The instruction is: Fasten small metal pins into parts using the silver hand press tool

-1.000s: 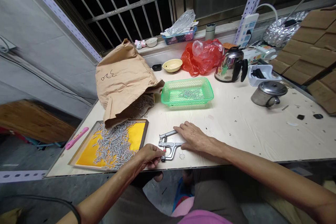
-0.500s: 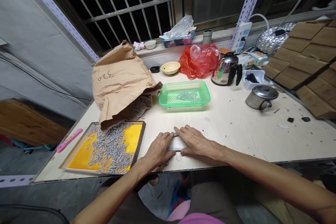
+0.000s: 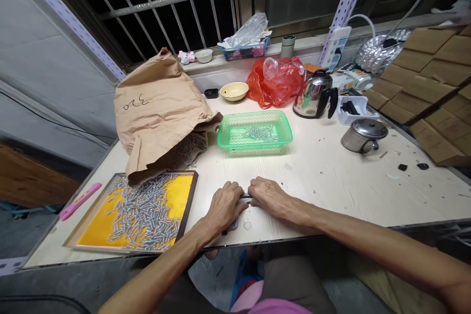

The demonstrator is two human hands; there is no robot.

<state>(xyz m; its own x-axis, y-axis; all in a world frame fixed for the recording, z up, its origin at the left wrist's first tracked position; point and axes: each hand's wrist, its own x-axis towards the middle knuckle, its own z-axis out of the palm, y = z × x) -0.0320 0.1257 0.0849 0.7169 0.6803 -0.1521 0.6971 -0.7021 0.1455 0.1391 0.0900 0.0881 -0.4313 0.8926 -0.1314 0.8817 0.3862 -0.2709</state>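
Note:
Both my hands rest on a metal hand press tool (image 3: pixel 246 198) lying on the pale table near its front edge. My left hand (image 3: pixel 224 204) covers the tool's left part with curled fingers. My right hand (image 3: pixel 268 194) presses on its right part, fingers closed over the handle. Only a short strip of metal shows between the hands. To the left lies a yellow tray (image 3: pixel 175 198) with a dark frame, covered with several small silver metal pieces (image 3: pixel 142 208). A green plastic basket (image 3: pixel 253 131) holding more such pieces stands farther back.
A brown paper sack (image 3: pixel 158 108) spills metal pieces onto the tray. At the back stand a cream bowl (image 3: pixel 234 91), a red plastic bag (image 3: pixel 274 83), a steel kettle (image 3: pixel 314 95) and a lidded steel pot (image 3: pixel 362 135). Cardboard boxes (image 3: pixel 434 88) are stacked at right. A pink tool (image 3: pixel 79 200) lies at the table's left edge.
My left hand moved from the tool's lower tip up onto its body. Both hands closed together over the tool, which is now almost hidden. The view shifted slightly.

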